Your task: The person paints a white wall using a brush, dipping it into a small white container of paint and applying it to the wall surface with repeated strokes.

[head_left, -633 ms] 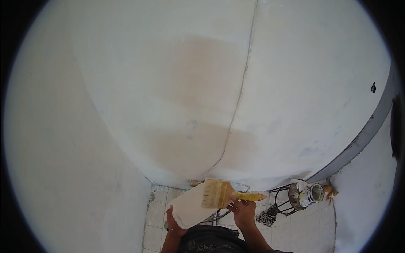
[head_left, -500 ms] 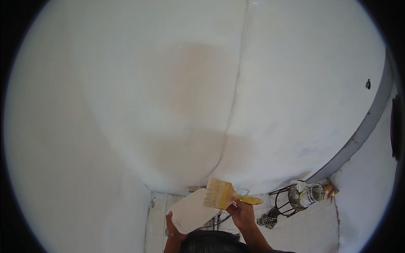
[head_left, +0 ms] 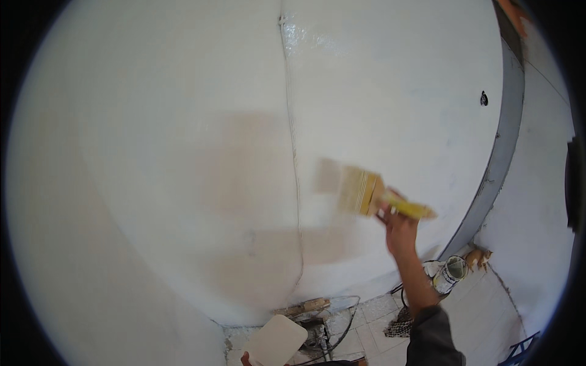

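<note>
My right hand (head_left: 401, 235) is closed round the yellow handle of a wide paintbrush (head_left: 366, 190), raised in front of the white wall (head_left: 378, 104). The brush's pale bristles point left, toward a thin cable (head_left: 295, 158) running down the wall; I cannot tell whether they touch the surface. At the bottom edge, my left hand (head_left: 245, 358) grips a white, rounded rectangular tub or tray (head_left: 278, 338) by its side. Most of that hand lies out of view, and how deep the vessel is cannot be seen.
On the right, a paint-smeared bucket (head_left: 452, 274) stands near a grey door frame (head_left: 488, 177), beside what looks like a ginger cat (head_left: 478, 258). A patterned cloth (head_left: 400, 323) hangs low behind my forearm. Tools and a dark hose (head_left: 351, 320) lie at the wall's foot.
My right hand has lifted the paintbrush up and rightward, away from the white vessel. The vessel and my left hand sit lower in view. The whole view has shifted to the right.
</note>
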Motion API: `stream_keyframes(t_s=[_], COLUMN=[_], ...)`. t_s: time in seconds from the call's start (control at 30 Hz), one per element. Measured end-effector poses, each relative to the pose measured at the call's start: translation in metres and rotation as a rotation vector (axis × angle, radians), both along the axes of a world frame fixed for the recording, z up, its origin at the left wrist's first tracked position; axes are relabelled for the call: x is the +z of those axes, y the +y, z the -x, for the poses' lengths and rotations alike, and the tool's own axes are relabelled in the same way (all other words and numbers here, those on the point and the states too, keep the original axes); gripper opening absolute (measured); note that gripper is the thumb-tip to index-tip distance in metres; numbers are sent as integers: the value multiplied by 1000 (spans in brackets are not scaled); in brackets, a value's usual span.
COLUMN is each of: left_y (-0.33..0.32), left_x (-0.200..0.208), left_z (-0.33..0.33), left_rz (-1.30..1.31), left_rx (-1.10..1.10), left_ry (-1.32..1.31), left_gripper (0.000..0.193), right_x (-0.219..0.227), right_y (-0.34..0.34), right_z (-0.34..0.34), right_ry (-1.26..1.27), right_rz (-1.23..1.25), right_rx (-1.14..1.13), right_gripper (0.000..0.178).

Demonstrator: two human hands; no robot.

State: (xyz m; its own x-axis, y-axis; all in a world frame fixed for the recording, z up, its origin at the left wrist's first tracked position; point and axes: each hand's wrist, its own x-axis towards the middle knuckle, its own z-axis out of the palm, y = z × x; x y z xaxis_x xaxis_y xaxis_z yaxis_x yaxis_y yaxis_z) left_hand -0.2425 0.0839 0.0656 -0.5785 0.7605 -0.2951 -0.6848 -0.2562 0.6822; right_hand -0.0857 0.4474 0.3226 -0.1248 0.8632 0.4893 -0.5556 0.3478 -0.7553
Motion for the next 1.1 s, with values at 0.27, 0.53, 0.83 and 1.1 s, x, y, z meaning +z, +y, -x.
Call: stream_keyframes(t_s=[0.27, 0.53, 0.83, 1.1], left_y=[-34, -57, -4, 82], left_x=[-2, 19, -13, 1], left_z=[1, 0, -54, -91], left_rz=[-57, -165, -75, 45], left_rx=[80, 153, 229, 269], left_ry=[155, -407, -175, -264], left_gripper=[85, 106, 92, 82], right_x=[202, 336, 183, 333], right_y=[60, 85, 75, 128], right_z=[3, 35, 49, 0], right_ry=[-244, -207, -771, -742], right_rz=[-705, -1137, -1642, -1211], right_rx=[-534, -866, -530, -664], right_gripper=[24, 26, 36, 26])
